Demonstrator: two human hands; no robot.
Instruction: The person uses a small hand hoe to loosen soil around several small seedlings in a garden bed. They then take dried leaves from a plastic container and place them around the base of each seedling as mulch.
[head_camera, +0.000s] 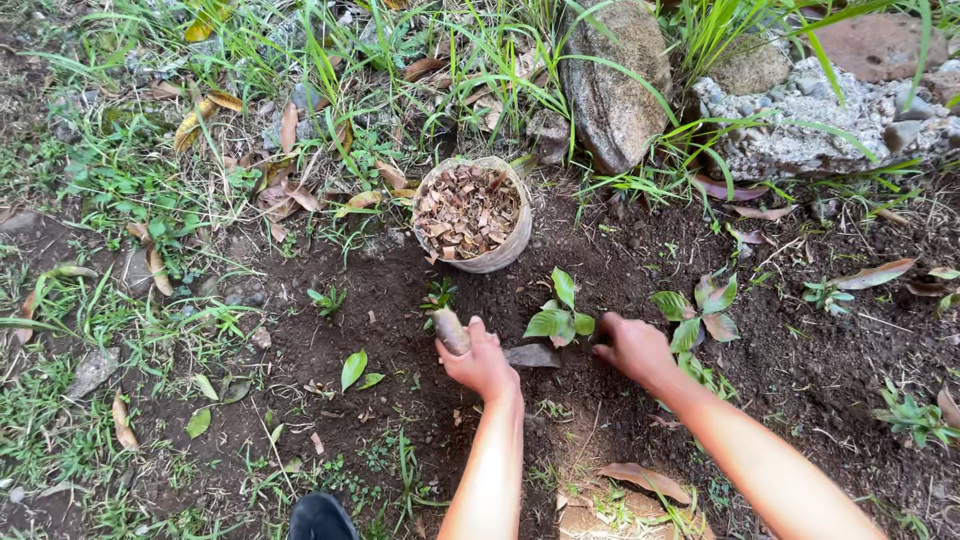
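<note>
Dark, damp garden soil (400, 290) fills the middle of the view, with grass and dry leaves around its edges. Nearest the camera, a dark shoe tip (320, 517) shows at the bottom edge, and two bare forearms reach forward from the lower right.

On the soil, the left hand (480, 360) is closed: its fingers (470, 345) wrap the lower end of a small seedling (440, 300), whose root end is a pale, stubby plug and whose green leaves stick out beyond the hand. The right hand (635, 345) lies knuckles up on the soil, fingers curled down into the dirt; whether it grips anything cannot be told. Between the two hands stands a small broad-leaved plant (560, 310), rooted in the ground, with a flat grey-brown dry leaf (530, 355) lying just below it. Just right of the right hand grows another young plant (700, 305) with green and reddish leaves.

Farther off, beyond the seedling, a pale sack-like pot (475, 212) sits on the soil, its mouth open and filled with dry brown leaf bits. Behind it rise a tall grey stone (610, 90) and, to the right, a rough lump of concrete rubble (810, 125), with long grass blades between them.
</note>
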